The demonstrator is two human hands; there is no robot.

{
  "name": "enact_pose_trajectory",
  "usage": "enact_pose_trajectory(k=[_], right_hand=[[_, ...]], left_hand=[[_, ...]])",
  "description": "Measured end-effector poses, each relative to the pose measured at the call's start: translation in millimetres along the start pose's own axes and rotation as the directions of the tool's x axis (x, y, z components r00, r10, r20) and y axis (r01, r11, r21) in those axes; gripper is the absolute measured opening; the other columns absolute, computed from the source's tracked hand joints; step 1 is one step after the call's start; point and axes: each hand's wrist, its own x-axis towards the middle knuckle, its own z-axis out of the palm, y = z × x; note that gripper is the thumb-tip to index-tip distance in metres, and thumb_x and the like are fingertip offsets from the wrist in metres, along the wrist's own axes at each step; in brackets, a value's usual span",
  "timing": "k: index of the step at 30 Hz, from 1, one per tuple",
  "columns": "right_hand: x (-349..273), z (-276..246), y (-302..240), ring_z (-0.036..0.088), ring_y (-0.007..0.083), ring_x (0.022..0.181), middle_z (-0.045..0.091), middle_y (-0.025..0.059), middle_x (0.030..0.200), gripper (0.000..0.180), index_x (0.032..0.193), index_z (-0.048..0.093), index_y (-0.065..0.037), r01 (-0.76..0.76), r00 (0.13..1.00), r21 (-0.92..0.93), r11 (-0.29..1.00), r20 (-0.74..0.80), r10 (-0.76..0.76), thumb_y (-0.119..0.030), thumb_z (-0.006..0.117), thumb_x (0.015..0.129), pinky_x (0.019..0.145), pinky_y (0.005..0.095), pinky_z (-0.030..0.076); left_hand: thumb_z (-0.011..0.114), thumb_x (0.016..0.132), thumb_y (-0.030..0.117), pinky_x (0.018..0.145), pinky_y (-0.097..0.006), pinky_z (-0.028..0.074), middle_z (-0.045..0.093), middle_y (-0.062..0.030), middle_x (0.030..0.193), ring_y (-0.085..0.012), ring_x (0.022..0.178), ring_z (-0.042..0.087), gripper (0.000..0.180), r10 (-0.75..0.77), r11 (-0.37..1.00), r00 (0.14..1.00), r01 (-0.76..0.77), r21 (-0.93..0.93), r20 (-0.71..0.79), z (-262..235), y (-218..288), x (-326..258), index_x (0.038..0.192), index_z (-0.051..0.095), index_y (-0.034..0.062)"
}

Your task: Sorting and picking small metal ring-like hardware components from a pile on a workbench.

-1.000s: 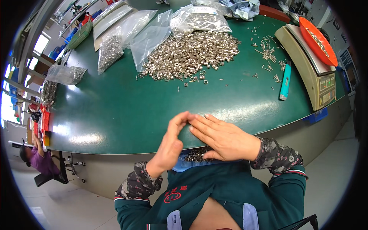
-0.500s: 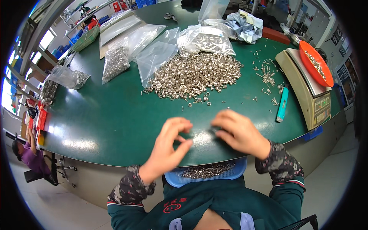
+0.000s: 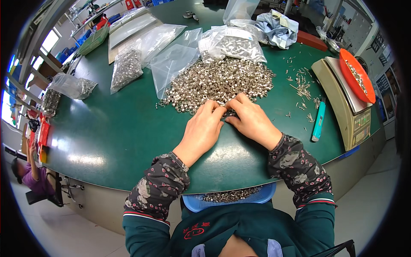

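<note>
A broad heap of small shiny metal rings (image 3: 218,81) lies on the green table. At its near edge my left hand (image 3: 203,130) has its fingers bent and drawn together, tips among the rings. Close beside it, my right hand (image 3: 253,122) reaches in from the right with thumb and fingers closed in a pinch. The two sets of fingertips almost meet, and whatever is between them is hidden. Below the table edge, in front of my body, a blue plastic basket (image 3: 195,204) holds many small metal pieces.
To the right of the heap lie loose metal pins (image 3: 303,88), a teal utility knife (image 3: 319,122) and a scale (image 3: 336,96) bearing an orange bowl (image 3: 357,81). Clear bags of parts (image 3: 127,68) stand behind and left. A person (image 3: 36,175) sits at the far left.
Both hands have moved forward from the bare tabletop near the edge to the heap's near side. Their fingers, apart before, have closed in among the rings.
</note>
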Motion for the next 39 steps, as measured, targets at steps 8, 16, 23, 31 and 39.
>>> enact_pose_trajectory(k=[8, 16, 23, 31, 39], right_hand=[[3, 8, 0, 0.059, 0.0342, 0.085, 0.055, 0.0127, 0.092, 0.013, 0.091, 0.059, -0.004, -0.013, 0.998, -0.005, 1.000, -0.054, 0.013, -0.006, 0.065, 0.080, 0.073, 0.0424, 0.049], [-8, -2, 3, 0.059, 0.0384, 0.079, 0.055, 0.0161, 0.090, 0.007, 0.088, 0.057, -0.002, 0.004, 0.998, -0.028, 1.000, -0.065, -0.005, -0.007, 0.059, 0.083, 0.069, 0.0460, 0.049], [-27, -10, -11, 0.059, 0.0377, 0.078, 0.054, 0.0153, 0.088, 0.007, 0.087, 0.057, -0.003, 0.003, 1.000, -0.019, 1.000, 0.007, -0.003, -0.006, 0.060, 0.082, 0.068, 0.0457, 0.049], [-39, -15, -23, 0.059, 0.0333, 0.083, 0.056, 0.0128, 0.089, 0.014, 0.094, 0.061, -0.003, 0.050, 0.997, 0.169, 0.984, 0.057, -0.061, -0.004, 0.062, 0.081, 0.072, 0.0399, 0.049], [-48, -7, -22, 0.060, 0.0352, 0.085, 0.055, 0.0138, 0.094, 0.019, 0.099, 0.061, -0.002, 0.061, 0.998, 0.145, 0.988, 0.020, -0.065, -0.007, 0.064, 0.082, 0.073, 0.0431, 0.049]], left_hand=[[0.067, 0.078, 0.003, 0.077, -0.038, 0.049, 0.054, -0.0094, 0.102, -0.0296, 0.093, 0.058, 0.028, -0.036, 0.999, 0.999, 0.036, -0.009, 0.000, 2, -3, -3, 0.105, 0.060, 0.0055], [0.065, 0.080, 0.002, 0.076, -0.039, 0.049, 0.054, -0.0109, 0.098, -0.0310, 0.088, 0.059, 0.021, -0.032, 0.999, 0.999, 0.032, 0.001, -0.002, -2, -4, -7, 0.101, 0.061, 0.0040], [0.065, 0.079, 0.001, 0.074, -0.039, 0.049, 0.054, -0.0116, 0.097, -0.0316, 0.086, 0.059, 0.022, -0.063, 0.998, 0.998, 0.062, 0.008, 0.028, -15, 0, -25, 0.100, 0.060, 0.0026], [0.060, 0.082, -0.001, 0.076, -0.039, 0.050, 0.053, -0.0142, 0.096, -0.0332, 0.089, 0.059, 0.019, -0.096, 0.971, 0.993, 0.107, -0.214, 0.062, -31, 8, -38, 0.100, 0.058, 0.0025], [0.061, 0.082, 0.001, 0.079, -0.040, 0.050, 0.054, -0.0133, 0.098, -0.0322, 0.091, 0.059, 0.022, -0.085, 0.985, 0.994, 0.094, -0.144, 0.069, -27, 9, -47, 0.104, 0.059, 0.0028]])
